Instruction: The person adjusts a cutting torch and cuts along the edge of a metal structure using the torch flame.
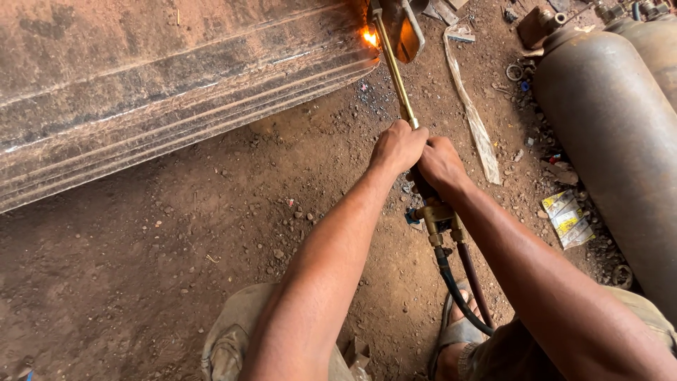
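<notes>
My left hand (397, 147) and right hand (441, 164) both close tight around the brass torch (395, 74), side by side; its tip flames at twelve o'clock against the rusty metal slab (162, 92), hoses (462, 282) trailing toward six

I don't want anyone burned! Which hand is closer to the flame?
Left. The left hand grips the torch higher up its brass tube, toward the flame. The right hand sits just behind it, nearer the hoses.
</notes>
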